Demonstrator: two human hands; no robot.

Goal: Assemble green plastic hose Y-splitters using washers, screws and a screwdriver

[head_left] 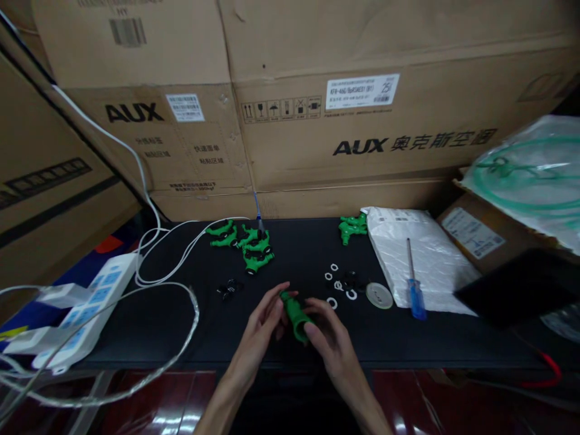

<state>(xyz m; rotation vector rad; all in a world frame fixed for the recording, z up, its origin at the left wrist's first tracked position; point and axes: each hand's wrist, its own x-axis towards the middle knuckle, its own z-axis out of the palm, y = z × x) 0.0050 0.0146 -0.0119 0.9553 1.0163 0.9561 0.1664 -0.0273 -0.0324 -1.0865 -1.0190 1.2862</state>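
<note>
Above the front of the black table, a green plastic pipe fitting with a round open end is between my two hands. My right hand is closed on it, the thumb at the wide opening and the fingers behind. My left hand has its fingers curled round the narrower far end. Just right of the hands lie white ring washers, small black parts and a round pale disc. More small black pieces rest to the left. Several similar green fittings sit further back.
Large cardboard boxes wall off the back. At the right, a blue-handled screwdriver lies on a white plastic mailer, with other green fittings beside it. A power strip and loose white cables occupy the left.
</note>
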